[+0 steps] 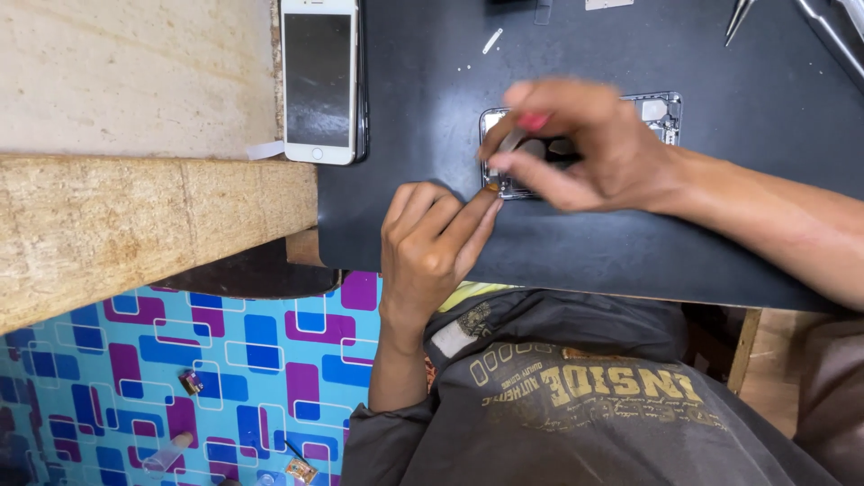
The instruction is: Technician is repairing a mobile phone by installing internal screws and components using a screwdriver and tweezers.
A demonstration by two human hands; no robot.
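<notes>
Your left hand (432, 243) pins the opened phone's (661, 112) corner with 2 fingertips; your right hand (576, 148) pinches a red-handled tool (531, 121) over it.

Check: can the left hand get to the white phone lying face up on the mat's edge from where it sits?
Probably yes. The left hand rests at the opened phone, and only bare black mat lies between it and the white phone. The right hand works farther off.
</notes>
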